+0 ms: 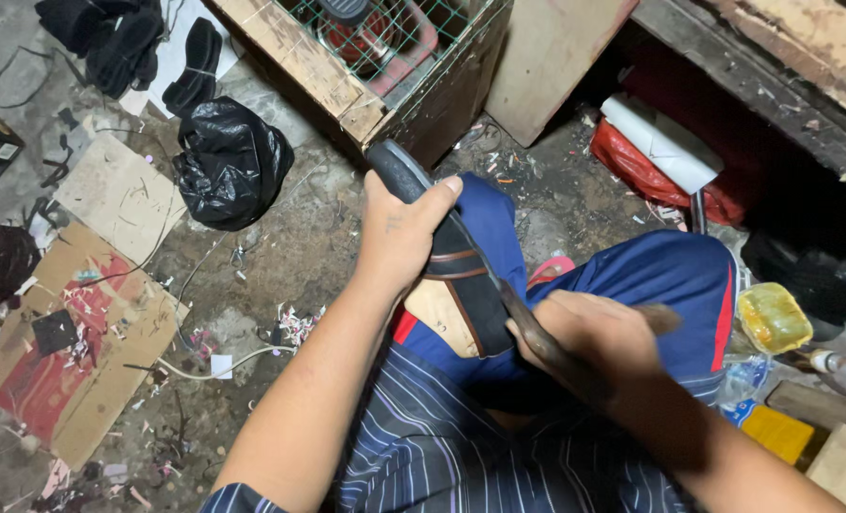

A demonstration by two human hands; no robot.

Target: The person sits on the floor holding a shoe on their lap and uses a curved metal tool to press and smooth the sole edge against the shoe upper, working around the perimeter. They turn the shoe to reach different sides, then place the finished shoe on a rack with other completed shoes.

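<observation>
The sandal is held over the lap, long axis running up-left to down-right. Left hand fingers are wrapped round its sole end; right hand fingers are clenched on a knife laid against its lower end.

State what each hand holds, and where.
Left hand grips the shoe near its upper end; right hand grips a dark tool at its handle.
</observation>
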